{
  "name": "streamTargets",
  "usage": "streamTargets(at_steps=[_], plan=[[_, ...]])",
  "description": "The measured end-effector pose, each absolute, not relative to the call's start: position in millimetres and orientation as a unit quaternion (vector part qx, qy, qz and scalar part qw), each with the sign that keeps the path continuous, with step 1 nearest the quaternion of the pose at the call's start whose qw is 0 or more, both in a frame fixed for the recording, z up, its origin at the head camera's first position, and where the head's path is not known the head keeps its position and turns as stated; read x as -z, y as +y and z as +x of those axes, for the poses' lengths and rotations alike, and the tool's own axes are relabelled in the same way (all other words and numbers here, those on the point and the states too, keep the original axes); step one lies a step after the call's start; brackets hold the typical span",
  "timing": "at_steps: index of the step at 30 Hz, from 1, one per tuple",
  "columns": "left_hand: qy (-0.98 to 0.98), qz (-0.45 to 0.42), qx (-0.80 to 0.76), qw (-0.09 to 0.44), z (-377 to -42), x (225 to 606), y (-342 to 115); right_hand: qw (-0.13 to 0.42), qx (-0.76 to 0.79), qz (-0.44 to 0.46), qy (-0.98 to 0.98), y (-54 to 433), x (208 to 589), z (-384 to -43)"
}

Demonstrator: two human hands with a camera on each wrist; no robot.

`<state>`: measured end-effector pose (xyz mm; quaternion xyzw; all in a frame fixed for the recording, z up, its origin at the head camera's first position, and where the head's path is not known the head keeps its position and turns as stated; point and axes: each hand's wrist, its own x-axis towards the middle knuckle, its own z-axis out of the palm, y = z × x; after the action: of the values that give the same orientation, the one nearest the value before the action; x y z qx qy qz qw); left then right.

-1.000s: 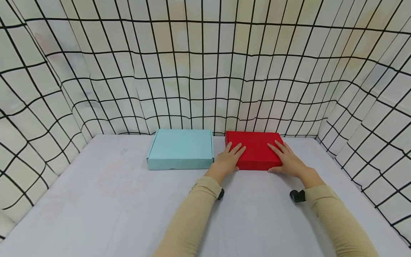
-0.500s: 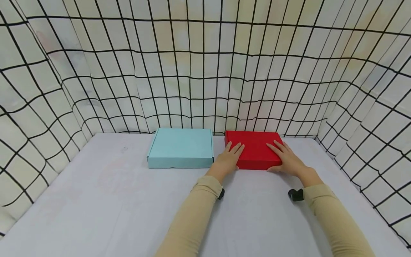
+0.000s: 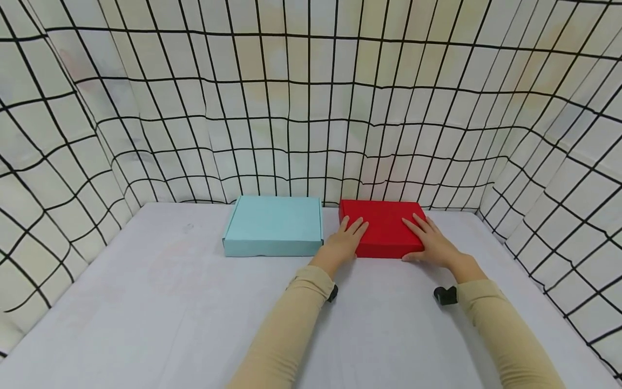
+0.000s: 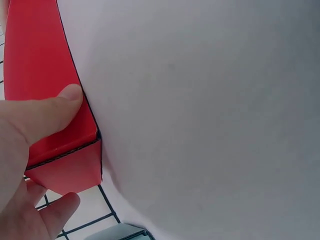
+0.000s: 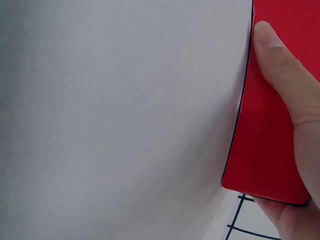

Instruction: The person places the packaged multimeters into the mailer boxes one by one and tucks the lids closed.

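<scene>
A flat red cardboard box (image 3: pixel 384 224) lies on the white table, held between both hands at its two ends. My left hand (image 3: pixel 342 243) grips the left end. In the left wrist view its thumb (image 4: pixel 55 110) presses the front face while other fingers bend around the end. My right hand (image 3: pixel 434 246) grips the right end, with fingers spread over the top. The right wrist view has that thumb (image 5: pixel 277 60) along the front face. To the left of the left hand lies a flat light-blue cardboard box (image 3: pixel 274 224), closed, with a narrow gap between the two boxes.
A white cloth with black grid lines (image 3: pixel 301 129) hangs behind the table and along both sides. Both boxes are near the back edge of the white tabletop (image 3: pixel 170 302). Black wrist cameras (image 3: pixel 445 295) sit under the beige sleeves.
The red box and both hands have shifted very slightly left, toward the light-blue box. Their hold on it looks the same, and the light-blue box stays in place.
</scene>
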<state>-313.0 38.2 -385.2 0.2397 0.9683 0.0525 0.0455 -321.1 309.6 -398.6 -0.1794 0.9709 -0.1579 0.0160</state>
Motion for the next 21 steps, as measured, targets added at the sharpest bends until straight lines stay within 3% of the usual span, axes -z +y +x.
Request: streamTargets(at_steps=[10, 21], plan=[[0.968, 0.248, -0.039, 0.031, -315.9, 385.7, 38.0, 0.012, 0.153, -0.171, 0.973, 309.2, 397.5, -320.8], [0.968, 0.243, -0.031, 0.052, -321.8, 382.9, 32.3, 0.035, 0.167, -0.182, 0.968, 303.2, 389.8, -324.1]])
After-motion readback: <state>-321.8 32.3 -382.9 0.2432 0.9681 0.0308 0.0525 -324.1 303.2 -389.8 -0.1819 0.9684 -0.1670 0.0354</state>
